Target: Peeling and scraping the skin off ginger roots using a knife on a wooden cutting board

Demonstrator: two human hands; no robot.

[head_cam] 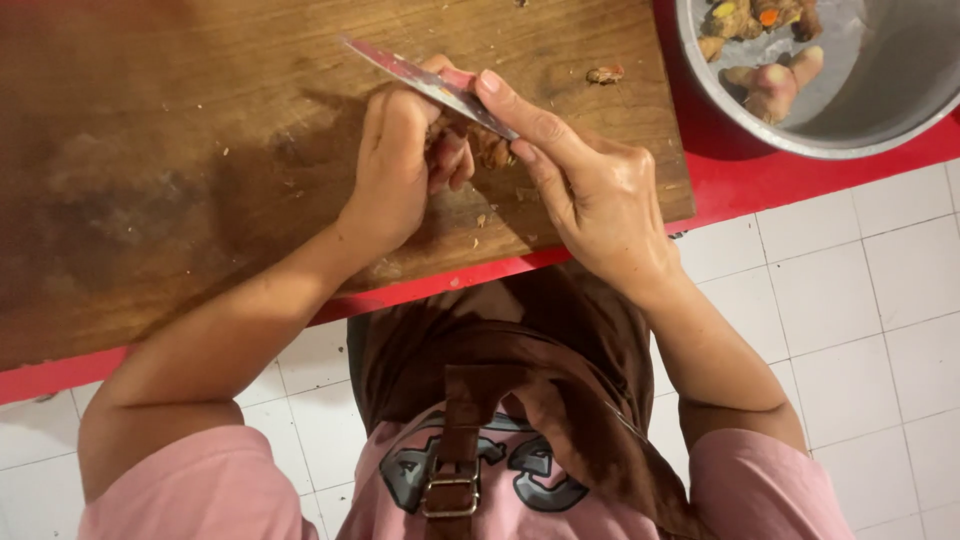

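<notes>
A wooden cutting board (200,180) lies on a red table (740,175), beside a metal bowl (900,110) of ginger roots (775,85)

The red counter (740,180) carries a wooden board (180,170) and, at the right, a metal bowl (900,100). Both rest directly on it. Small brown scraps (604,74), possibly peelings, lie scattered on the board.

I see a brown wooden cutting board (200,170), red table edge (780,175), grey metal bowl (880,100), white tiled floor (860,300), pink shirt (230,490), brown apron (540,370), silver knife blade (420,80).
</notes>
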